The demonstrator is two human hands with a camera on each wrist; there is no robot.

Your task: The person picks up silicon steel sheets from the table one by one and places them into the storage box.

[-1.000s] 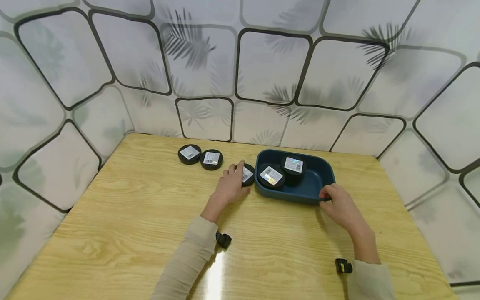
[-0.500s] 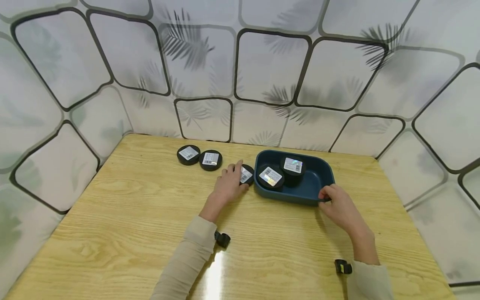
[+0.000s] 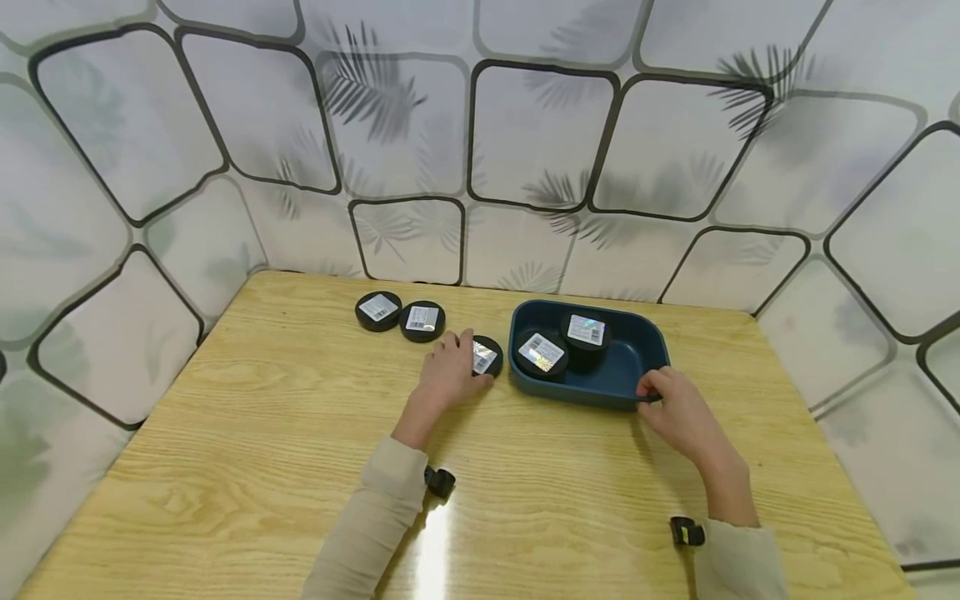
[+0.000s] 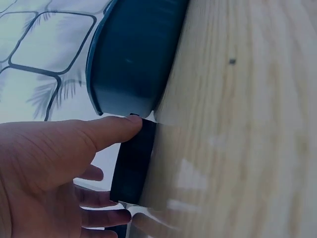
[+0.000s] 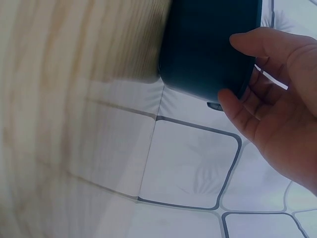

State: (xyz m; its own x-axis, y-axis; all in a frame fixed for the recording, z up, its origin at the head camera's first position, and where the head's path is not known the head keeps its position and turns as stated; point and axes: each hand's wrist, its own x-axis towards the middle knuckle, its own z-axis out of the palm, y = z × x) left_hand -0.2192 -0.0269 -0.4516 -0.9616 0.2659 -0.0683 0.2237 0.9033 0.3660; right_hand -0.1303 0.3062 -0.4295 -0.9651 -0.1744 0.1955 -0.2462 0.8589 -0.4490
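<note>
A flat black disc with a white label (image 3: 491,358) lies on the table, just left of the blue bin (image 3: 633,371). My left hand (image 3: 448,368) holds this disc by its side, with the thumb on the near edge and fingers on the far side, as the left wrist view shows. A narrow gap separates disc and bin in the head view. At the bin's front right corner, my right hand (image 3: 681,421) pinches the rim between thumb and fingers. Inside the bin are a labelled disc (image 3: 542,354) at the left and another labelled disc (image 3: 587,332), which sits higher behind it.
Two more labelled discs, one at the left (image 3: 378,311) and one beside it (image 3: 422,322), lie close together toward the table's back edge. The wooden table (image 3: 247,433) meets a patterned backdrop (image 3: 540,133) behind and on both sides.
My left hand has drawn the disc slightly left and toward me, away from the bin's wall. The right hand and the bin stay where they were.
</note>
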